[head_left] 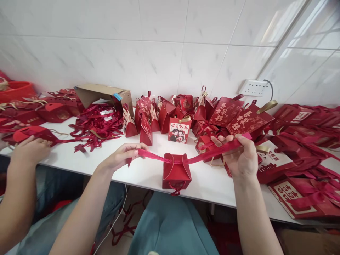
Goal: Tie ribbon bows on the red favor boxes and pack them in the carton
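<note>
The left hand (124, 156), left of frame centre, pinches one end of a red ribbon (152, 156) between thumb and fingers. The right hand (240, 156), right of centre, has its fingers curled around the other end, thumb on top, holding it slightly higher. The ribbon stretches taut between both hands and passes through the folded top of a small red gift box (176, 171), which stands upright at the near edge of the white tabletop (143, 173), bottom centre of the frame. A cord tassel hangs from the box's lower front. Behind it, mid-frame, stand more folded red boxes (148, 117). A pile of loose ribbons (97, 124) lies centre left, before an open cardboard carton (102, 94). At far left, another person's hand (30, 150) rests on a red box.
</note>
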Available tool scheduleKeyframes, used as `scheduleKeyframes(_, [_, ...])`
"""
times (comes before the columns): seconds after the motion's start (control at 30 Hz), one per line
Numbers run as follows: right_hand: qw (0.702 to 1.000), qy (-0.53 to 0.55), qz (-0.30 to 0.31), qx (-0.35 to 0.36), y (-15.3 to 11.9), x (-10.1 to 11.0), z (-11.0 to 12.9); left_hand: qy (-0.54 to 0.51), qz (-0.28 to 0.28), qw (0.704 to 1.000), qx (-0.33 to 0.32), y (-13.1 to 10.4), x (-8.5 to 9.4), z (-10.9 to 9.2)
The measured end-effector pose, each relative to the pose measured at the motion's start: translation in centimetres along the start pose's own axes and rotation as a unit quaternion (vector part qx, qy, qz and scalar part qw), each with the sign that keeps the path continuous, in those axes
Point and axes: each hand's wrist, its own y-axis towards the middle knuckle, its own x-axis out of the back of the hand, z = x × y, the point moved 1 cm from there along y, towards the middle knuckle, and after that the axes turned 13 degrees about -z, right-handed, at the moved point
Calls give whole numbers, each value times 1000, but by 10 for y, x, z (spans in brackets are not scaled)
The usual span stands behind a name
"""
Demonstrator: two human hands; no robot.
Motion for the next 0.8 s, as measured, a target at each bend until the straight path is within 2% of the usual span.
scheduleKeyframes(0.13, [998,6,64,1,-7,-20,2,6,30,998,-54,9,-14,-14])
scheduleKeyframes(0.33, [989,26,141,-28,-15,-42,1,-70,83,991,-79,16,-46,-32])
scheduleKeyframes(0.5, [983,-52,173,45,-18,-52,-1,-176,94,976,-88,21,-72,-44])
scheduleKeyframes(0.6, [972,-111,179,102,-19,-62,1,-176,57,977,-103,25,-87,-45])
scheduleKeyframes(0.7, [966,-125,183,136,-20,-73,0,-87,-44,983,-157,26,-99,-42])
scheduleKeyframes(0.8, [964,-123,185,148,-21,-78,-3,-4,-132,969,-209,24,-108,-40])
